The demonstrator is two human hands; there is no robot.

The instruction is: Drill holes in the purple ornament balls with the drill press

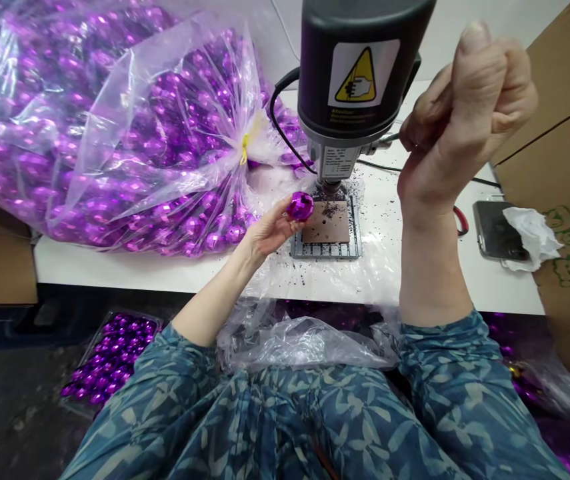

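My left hand (275, 230) pinches a shiny purple faceted ball (300, 206) between thumb and fingers, at the left edge of a small wooden board (339, 232). The board lies on the slotted metal base (327, 251) of a bench drill press (359, 120), just below its chuck (331, 187). A dark hole shows in the board, and dark shavings lie round it. My right hand (469, 113) is raised at the right of the press, its fingers closed round the end of the press lever (391, 137); the grip itself is hidden by the hand.
A big clear bag (165, 133) of purple balls, tied with yellow, fills the table's left. A tray (115, 357) of balls stands below. Right are a phone (499, 230), crumpled tissue (535, 233) and cardboard box (569, 180). Plastic sheeting (305, 343) covers my lap.
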